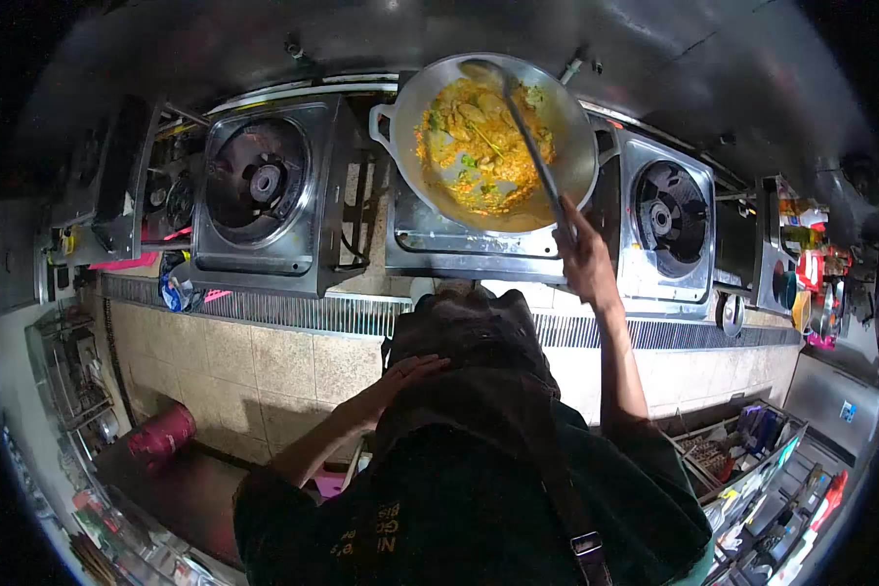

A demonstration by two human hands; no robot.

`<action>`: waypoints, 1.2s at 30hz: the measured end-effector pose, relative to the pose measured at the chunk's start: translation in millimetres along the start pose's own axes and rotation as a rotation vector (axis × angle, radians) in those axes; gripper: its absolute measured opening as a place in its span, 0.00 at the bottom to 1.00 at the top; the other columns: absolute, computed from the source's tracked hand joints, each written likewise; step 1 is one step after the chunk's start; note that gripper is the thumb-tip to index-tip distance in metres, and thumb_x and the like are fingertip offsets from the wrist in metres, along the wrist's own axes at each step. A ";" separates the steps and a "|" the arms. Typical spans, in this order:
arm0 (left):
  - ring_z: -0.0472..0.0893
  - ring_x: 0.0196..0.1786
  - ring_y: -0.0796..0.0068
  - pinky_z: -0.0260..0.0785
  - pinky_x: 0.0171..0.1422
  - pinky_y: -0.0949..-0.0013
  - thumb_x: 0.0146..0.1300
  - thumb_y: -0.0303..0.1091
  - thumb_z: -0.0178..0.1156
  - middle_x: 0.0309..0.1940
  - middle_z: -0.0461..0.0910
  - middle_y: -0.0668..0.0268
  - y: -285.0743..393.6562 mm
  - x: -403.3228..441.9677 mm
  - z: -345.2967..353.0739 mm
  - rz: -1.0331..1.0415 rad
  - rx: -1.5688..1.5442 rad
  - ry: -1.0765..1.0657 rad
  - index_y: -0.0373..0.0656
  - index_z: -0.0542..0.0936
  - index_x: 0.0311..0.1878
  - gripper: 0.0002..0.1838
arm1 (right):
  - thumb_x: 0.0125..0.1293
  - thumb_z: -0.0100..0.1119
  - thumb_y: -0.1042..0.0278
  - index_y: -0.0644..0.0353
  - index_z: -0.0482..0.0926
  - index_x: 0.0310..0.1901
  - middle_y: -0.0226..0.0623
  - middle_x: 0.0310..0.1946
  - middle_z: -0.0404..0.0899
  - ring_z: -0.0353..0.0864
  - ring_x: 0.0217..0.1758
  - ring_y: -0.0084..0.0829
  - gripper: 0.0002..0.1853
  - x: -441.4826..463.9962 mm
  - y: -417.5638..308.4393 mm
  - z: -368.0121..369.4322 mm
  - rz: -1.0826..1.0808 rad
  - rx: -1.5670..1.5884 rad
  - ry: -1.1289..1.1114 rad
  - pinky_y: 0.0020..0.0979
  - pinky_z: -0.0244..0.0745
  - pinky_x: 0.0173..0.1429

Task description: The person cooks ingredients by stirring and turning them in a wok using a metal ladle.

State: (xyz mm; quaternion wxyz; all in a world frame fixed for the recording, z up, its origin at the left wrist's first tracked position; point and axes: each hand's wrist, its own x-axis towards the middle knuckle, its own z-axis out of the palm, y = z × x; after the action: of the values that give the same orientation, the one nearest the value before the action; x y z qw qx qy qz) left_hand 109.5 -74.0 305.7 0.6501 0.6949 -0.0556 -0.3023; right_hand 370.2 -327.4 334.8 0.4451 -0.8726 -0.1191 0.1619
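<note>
My right hand (586,254) is closed around the handle of a long dark cooking spoon (529,139). The spoon slants up and left across a large silver two-handled pot (412,146), its rounded head near the far rim. Inside lies yellow-orange food (474,146) with chunky pieces, bits of green leaf and a long green stalk. The pot sits over the middle stove (439,242), which hides its burner. At my waist, my left hand (415,371) rests flat against the dark apron (469,342), fingers stretched out and holding nothing.
A bare burner stove (264,186) stands left of the pot and a similar stove (669,215) right of it. A floor grating (303,313) runs before them. A red cylinder (162,435) is on the left; a crate (732,449) with items is behind me, right.
</note>
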 end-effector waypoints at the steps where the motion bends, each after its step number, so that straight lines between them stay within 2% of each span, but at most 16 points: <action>1: 0.57 0.70 0.59 0.48 0.74 0.58 0.49 0.38 0.69 0.67 0.59 0.61 -1.4 -0.1 -0.2 0.000 -0.001 0.010 0.50 0.57 0.70 0.45 | 0.67 0.51 0.68 0.53 0.60 0.68 0.21 0.18 0.62 0.58 0.16 0.12 0.27 -9.2 -4.4 2.1 0.046 0.141 -0.088 0.21 0.54 0.20; 3: 0.57 0.70 0.59 0.48 0.73 0.58 0.51 0.40 0.68 0.67 0.59 0.60 -6.4 -2.8 -0.9 0.018 0.113 0.026 0.50 0.57 0.70 0.44 | 0.67 0.49 0.70 0.53 0.59 0.69 0.16 0.18 0.60 0.54 0.16 0.10 0.28 -31.8 -27.2 8.0 0.184 0.261 -0.170 0.19 0.49 0.19; 6: 0.56 0.71 0.59 0.49 0.73 0.58 0.51 0.39 0.67 0.68 0.58 0.60 -99.8 7.3 9.7 0.137 0.166 -0.013 0.50 0.56 0.70 0.44 | 0.67 0.49 0.71 0.58 0.59 0.68 0.20 0.19 0.64 0.56 0.16 0.11 0.27 -65.5 -7.0 23.8 0.172 0.206 -0.139 0.20 0.51 0.19; 10: 0.56 0.71 0.59 0.48 0.73 0.58 0.52 0.39 0.67 0.69 0.57 0.61 -46.3 -0.2 -4.3 0.134 0.153 -0.016 0.49 0.56 0.70 0.43 | 0.67 0.52 0.69 0.65 0.59 0.66 0.33 0.32 0.77 0.66 0.24 0.13 0.28 -121.0 15.8 25.7 0.236 0.304 -0.176 0.19 0.60 0.24; 11: 0.56 0.71 0.58 0.47 0.73 0.58 0.53 0.40 0.66 0.69 0.57 0.61 -24.3 -4.5 -9.3 0.129 0.153 -0.004 0.50 0.56 0.70 0.43 | 0.59 0.42 0.80 0.68 0.56 0.67 0.35 0.44 0.78 0.73 0.35 0.17 0.31 -132.4 14.0 18.2 0.441 0.270 -0.273 0.17 0.68 0.34; 15: 0.55 0.71 0.59 0.45 0.74 0.57 0.54 0.40 0.65 0.70 0.55 0.62 -0.1 -1.9 -24.7 0.090 0.258 -0.086 0.51 0.55 0.71 0.42 | 0.65 0.50 0.71 0.68 0.61 0.61 0.35 0.40 0.76 0.72 0.35 0.17 0.24 -170.5 58.6 49.5 0.519 0.558 -0.108 0.16 0.68 0.34; 16: 0.55 0.71 0.59 0.45 0.74 0.57 0.54 0.40 0.65 0.70 0.55 0.62 0.9 -0.3 -29.4 0.096 0.258 -0.105 0.51 0.55 0.71 0.42 | 0.65 0.57 0.59 0.64 0.60 0.62 0.31 0.31 0.74 0.72 0.28 0.15 0.29 -167.2 64.2 51.4 0.638 0.333 -0.182 0.17 0.67 0.28; 17: 0.54 0.72 0.59 0.45 0.74 0.56 0.54 0.40 0.65 0.70 0.55 0.63 1.3 0.8 -34.9 0.128 0.249 -0.158 0.51 0.55 0.71 0.43 | 0.65 0.57 0.59 0.64 0.60 0.62 0.31 0.31 0.74 0.72 0.28 0.15 0.29 -165.9 68.6 52.6 0.647 0.337 -0.165 0.17 0.67 0.28; 19: 0.54 0.72 0.60 0.45 0.74 0.56 0.54 0.40 0.65 0.70 0.54 0.64 -4.2 1.3 -39.9 0.159 0.232 -0.229 0.51 0.54 0.71 0.43 | 0.65 0.58 0.53 0.60 0.65 0.56 0.23 0.20 0.67 0.64 0.16 0.14 0.25 -160.7 52.3 51.5 0.787 0.750 -0.245 0.20 0.60 0.18; 21: 0.53 0.72 0.61 0.44 0.75 0.57 0.55 0.40 0.64 0.71 0.53 0.64 -10.5 3.7 -45.2 0.078 0.217 -0.330 0.53 0.54 0.71 0.42 | 0.68 0.53 0.59 0.53 0.65 0.39 0.19 0.13 0.57 0.53 0.09 0.14 0.10 -165.7 62.4 81.5 0.810 0.651 -0.054 0.21 0.49 0.10; 25: 0.53 0.72 0.59 0.44 0.75 0.56 0.54 0.38 0.64 0.70 0.55 0.63 11.0 3.6 -60.4 0.108 0.271 -0.456 0.54 0.56 0.70 0.41 | 0.69 0.52 0.60 0.53 0.65 0.38 0.20 0.12 0.57 0.53 0.08 0.15 0.09 -175.9 59.0 104.3 0.750 0.779 -0.068 0.21 0.51 0.10; 27: 0.56 0.71 0.59 0.48 0.74 0.56 0.53 0.35 0.63 0.69 0.57 0.61 21.6 9.1 -71.8 0.042 0.158 -0.546 0.53 0.59 0.69 0.39 | 0.69 0.52 0.59 0.52 0.65 0.37 0.20 0.12 0.57 0.54 0.08 0.15 0.09 -176.4 60.7 118.7 0.722 0.802 -0.028 0.21 0.51 0.10; 30: 0.66 0.65 0.60 0.60 0.67 0.59 0.52 0.28 0.63 0.65 0.63 0.61 5.5 52.5 -88.4 0.226 0.212 -0.847 0.44 0.65 0.65 0.34 | 0.70 0.49 0.56 0.51 0.67 0.37 0.21 0.14 0.60 0.57 0.09 0.16 0.09 -170.6 62.6 137.4 0.660 0.934 -0.069 0.20 0.55 0.11; 32: 0.75 0.56 0.67 0.67 0.61 0.65 0.59 0.29 0.61 0.55 0.73 0.58 -15.9 84.5 -90.4 0.261 0.084 -0.582 0.41 0.70 0.60 0.24 | 0.70 0.49 0.56 0.51 0.67 0.38 0.22 0.14 0.61 0.58 0.09 0.16 0.10 -165.2 78.3 156.7 0.630 0.956 -0.055 0.20 0.56 0.12; 33: 0.75 0.56 0.67 0.66 0.61 0.68 0.62 0.33 0.60 0.54 0.75 0.54 -8.2 97.8 -86.8 -0.058 -0.033 -0.383 0.38 0.69 0.60 0.24 | 0.70 0.48 0.55 0.52 0.68 0.39 0.22 0.14 0.62 0.59 0.09 0.16 0.10 -161.5 86.0 164.8 0.602 0.970 -0.065 0.20 0.58 0.13; 36: 0.72 0.61 0.56 0.63 0.64 0.62 0.59 0.61 0.56 0.55 0.73 0.50 -92.2 141.9 -41.8 -0.075 0.330 0.130 0.38 0.64 0.64 0.40 | 0.72 0.45 0.54 0.54 0.68 0.41 0.25 0.19 0.66 0.64 0.13 0.18 0.12 -155.2 93.5 187.2 0.492 1.031 -0.066 0.21 0.63 0.18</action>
State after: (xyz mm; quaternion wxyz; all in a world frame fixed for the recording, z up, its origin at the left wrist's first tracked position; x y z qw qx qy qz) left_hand 216.0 -90.7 168.8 0.5178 0.8117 -0.0364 -0.2678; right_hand 160.7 -297.6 182.8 0.7585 -0.5391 0.1682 0.3252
